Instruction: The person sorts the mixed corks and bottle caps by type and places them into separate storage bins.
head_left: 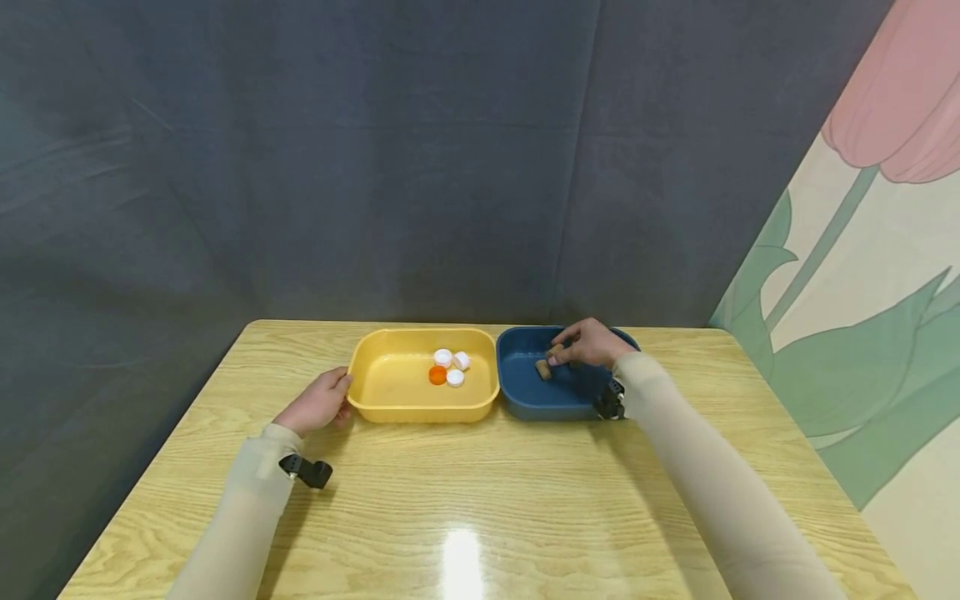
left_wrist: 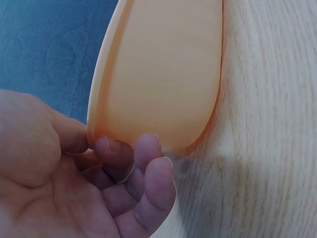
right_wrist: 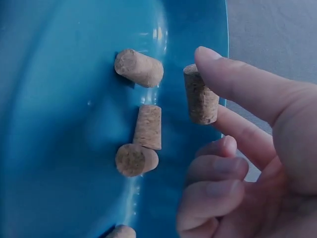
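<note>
My left hand (head_left: 318, 404) pinches the left rim of a yellow tray (head_left: 420, 414) between thumb and fingers; the left wrist view shows the other fingers loosely curled below the rim. In the tray's right half lie three white bottle caps (head_left: 455, 378) and an orange cap (head_left: 437, 376). My right hand (head_left: 592, 343) is over a dark blue tray (head_left: 555, 412). Between its thumb and index finger it holds a tapered cork (right_wrist: 202, 104), upright near the tray wall. Several other corks (right_wrist: 148, 126) lie on the tray floor beside it, two of them touching.
Both trays stand side by side near the far edge of a light wooden table (head_left: 450, 483). Behind it hangs a dark grey-blue cloth (head_left: 420, 167). A wall with a painted tulip (head_left: 892, 125) borders the right side.
</note>
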The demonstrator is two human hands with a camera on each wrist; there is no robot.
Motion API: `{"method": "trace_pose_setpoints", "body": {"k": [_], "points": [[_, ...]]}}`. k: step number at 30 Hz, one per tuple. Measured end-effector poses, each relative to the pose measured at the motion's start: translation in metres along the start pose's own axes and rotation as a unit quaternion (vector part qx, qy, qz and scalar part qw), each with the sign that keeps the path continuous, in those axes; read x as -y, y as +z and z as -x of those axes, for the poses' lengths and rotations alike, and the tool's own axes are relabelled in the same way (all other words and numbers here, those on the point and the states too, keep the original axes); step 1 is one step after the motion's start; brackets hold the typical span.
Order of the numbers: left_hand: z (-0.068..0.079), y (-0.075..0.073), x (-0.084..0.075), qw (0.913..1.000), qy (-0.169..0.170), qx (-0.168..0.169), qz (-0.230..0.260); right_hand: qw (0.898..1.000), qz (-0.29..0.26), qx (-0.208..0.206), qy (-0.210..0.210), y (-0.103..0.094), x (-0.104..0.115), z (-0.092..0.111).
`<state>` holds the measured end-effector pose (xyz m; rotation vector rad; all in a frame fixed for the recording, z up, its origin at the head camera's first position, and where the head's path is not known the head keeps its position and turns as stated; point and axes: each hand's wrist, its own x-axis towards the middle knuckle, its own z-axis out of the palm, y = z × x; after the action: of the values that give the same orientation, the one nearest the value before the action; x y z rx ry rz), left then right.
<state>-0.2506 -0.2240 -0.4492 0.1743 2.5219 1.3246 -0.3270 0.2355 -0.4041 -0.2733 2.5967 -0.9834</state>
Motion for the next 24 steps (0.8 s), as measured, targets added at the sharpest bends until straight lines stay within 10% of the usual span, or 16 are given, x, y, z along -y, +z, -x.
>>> {"method": "trace_pose_setpoints", "body": {"k": [24], "points": [[-0.003,0.001,0.002,0.9998,0.019,-0.003,-0.005,0.999,0.030,0.013,0.038,-0.009,0.006,0.000]]}}
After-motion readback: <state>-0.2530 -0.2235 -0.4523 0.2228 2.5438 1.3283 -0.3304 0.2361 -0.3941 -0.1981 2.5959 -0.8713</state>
